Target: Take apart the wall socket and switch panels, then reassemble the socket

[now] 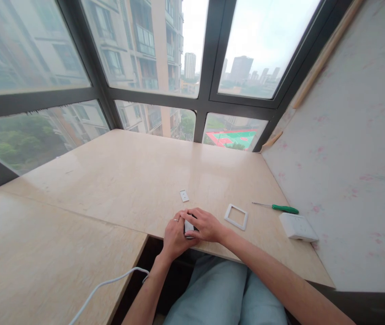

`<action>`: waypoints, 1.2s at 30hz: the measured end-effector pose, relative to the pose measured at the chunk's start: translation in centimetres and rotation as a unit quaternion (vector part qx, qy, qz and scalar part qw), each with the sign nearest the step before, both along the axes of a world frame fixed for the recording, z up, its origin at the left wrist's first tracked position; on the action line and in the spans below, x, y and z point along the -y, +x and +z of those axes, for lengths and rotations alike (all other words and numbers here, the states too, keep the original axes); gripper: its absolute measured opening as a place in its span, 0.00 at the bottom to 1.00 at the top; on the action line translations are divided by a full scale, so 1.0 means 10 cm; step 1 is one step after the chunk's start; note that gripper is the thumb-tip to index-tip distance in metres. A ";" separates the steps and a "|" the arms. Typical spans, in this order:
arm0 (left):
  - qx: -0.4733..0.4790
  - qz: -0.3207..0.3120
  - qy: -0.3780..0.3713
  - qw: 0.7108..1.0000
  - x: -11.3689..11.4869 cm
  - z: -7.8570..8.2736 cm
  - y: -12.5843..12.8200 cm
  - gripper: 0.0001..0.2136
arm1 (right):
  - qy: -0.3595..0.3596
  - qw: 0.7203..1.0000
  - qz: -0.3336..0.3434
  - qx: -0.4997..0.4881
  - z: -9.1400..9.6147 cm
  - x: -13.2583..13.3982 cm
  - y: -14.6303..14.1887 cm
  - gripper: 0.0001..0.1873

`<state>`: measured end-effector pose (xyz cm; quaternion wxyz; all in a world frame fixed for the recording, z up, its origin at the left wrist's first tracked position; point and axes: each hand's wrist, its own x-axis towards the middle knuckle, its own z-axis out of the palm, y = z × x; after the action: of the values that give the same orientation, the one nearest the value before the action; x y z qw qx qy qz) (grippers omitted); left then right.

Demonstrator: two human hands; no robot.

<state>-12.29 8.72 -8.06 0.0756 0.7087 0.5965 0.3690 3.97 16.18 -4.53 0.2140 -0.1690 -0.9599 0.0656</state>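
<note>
Near the table's front edge, my left hand (175,235) and my right hand (208,225) close together around a small block with a light face and dark sides (189,227), perhaps a switch or socket module. Fingers of both hands cover much of it, so its exact kind is hidden. A ring shows on a left finger. Just beyond my fingertips lies a small white rectangular plate (184,195) with marks on it. To the right of my right hand, a white square frame (236,217) with an open middle lies flat.
A screwdriver with a green handle (285,209) lies at the right, its shaft pointing left. Beside it, against the wall, sits a white box (298,227). A white cable (107,282) runs across the left tabletop (60,253). Windows border the far side.
</note>
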 end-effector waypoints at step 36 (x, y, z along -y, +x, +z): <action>0.019 -0.078 -0.071 0.994 -0.04 0.00 -0.15 0.46 | 0.043 0.955 0.059 0.288 0.69 -0.13 -0.21 0.17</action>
<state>-13.77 9.13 -8.03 0.1656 0.7386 0.5629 0.3319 1.82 17.49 2.42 -0.0689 -0.1148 -0.9909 -0.0151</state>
